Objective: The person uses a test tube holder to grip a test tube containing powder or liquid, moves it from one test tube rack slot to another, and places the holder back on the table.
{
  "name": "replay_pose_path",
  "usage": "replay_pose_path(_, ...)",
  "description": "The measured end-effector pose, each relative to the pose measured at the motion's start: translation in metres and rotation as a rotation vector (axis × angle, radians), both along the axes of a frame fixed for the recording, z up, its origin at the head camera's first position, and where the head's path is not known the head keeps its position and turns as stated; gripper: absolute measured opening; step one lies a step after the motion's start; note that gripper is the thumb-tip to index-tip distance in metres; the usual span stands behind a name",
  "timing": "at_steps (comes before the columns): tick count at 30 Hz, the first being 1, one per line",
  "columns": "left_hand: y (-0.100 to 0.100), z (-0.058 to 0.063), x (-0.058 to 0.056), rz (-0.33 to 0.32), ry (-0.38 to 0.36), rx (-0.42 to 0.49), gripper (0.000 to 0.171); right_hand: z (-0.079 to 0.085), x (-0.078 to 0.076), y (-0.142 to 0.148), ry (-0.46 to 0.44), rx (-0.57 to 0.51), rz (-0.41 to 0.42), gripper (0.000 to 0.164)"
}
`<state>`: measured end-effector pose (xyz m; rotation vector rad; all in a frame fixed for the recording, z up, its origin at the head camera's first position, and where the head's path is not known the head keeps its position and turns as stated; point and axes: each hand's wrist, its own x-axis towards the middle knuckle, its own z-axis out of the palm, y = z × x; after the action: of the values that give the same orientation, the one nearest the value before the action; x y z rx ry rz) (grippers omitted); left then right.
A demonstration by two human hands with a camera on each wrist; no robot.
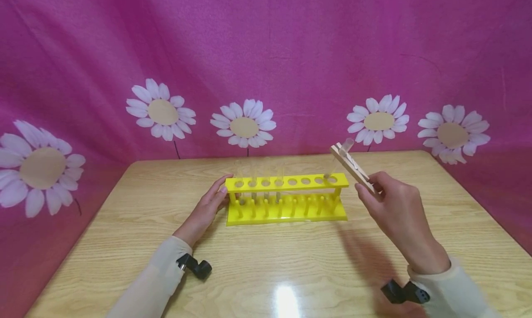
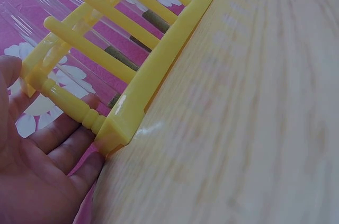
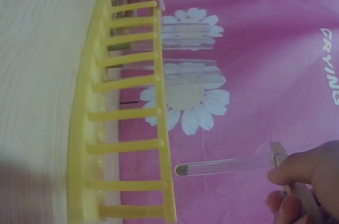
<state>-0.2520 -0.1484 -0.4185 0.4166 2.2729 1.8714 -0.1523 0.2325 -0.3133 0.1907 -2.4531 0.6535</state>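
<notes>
A yellow test tube rack (image 1: 287, 187) stands on the wooden table. My left hand (image 1: 203, 214) holds its left end, thumb by the top bar and fingers (image 2: 69, 147) around the end post. Several glass test tubes (image 1: 280, 171) stand in the left holes, dark material at their bottoms. My right hand (image 1: 401, 216) grips a wooden test tube clamp (image 1: 353, 166). Held near its top by the clamp, another test tube (image 3: 228, 166) tilts over the rack's right end. Its dark-filled bottom is just above the top bar in the right wrist view.
The wooden table (image 1: 257, 272) ends behind the rack, close to a magenta cloth (image 1: 299, 69) printed with white flowers. Short yellow pegs (image 1: 293, 207) rise from the rack's base. Black wrist cameras (image 1: 203, 269) sit at both sleeves.
</notes>
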Motion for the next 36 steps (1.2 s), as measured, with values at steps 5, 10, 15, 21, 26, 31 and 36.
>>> replay_pose_path(5, 0.0, 0.0, 0.0, 0.007, -0.002, -0.004, 0.055, -0.003, -0.001, -0.004, -0.002, -0.002, 0.011, 0.021)
replay_pose_path(10, 0.0, 0.0, 0.0, 0.006, -0.005, -0.006, 0.056, -0.006, -0.002, -0.006, -0.014, -0.005, 0.012, 0.02)
replay_pose_path(15, -0.001, 0.001, 0.001, 0.007, -0.006, -0.008, 0.056, -0.009, -0.002, -0.008, -0.017, -0.011, 0.026, 0.02)
replay_pose_path(21, -0.001, 0.001, 0.001, 0.009, -0.013, -0.012, 0.057, -0.013, -0.004, -0.009, -0.04, -0.017, 0.032, 0.022)
replay_pose_path(26, -0.001, 0.0, 0.0, 0.009, -0.026, -0.013, 0.057, -0.015, -0.005, -0.011, -0.078, -0.022, 0.038, 0.022)
replay_pose_path(31, -0.001, 0.0, -0.001, 0.013, -0.053, -0.01, 0.052, -0.017, -0.008, -0.012, -0.097, -0.018, 0.036, 0.022)
replay_pose_path(36, 0.0, 0.002, -0.002, 0.014, -0.075, -0.006, 0.049, -0.019, -0.01, -0.011, -0.096, -0.016, 0.036, 0.022)
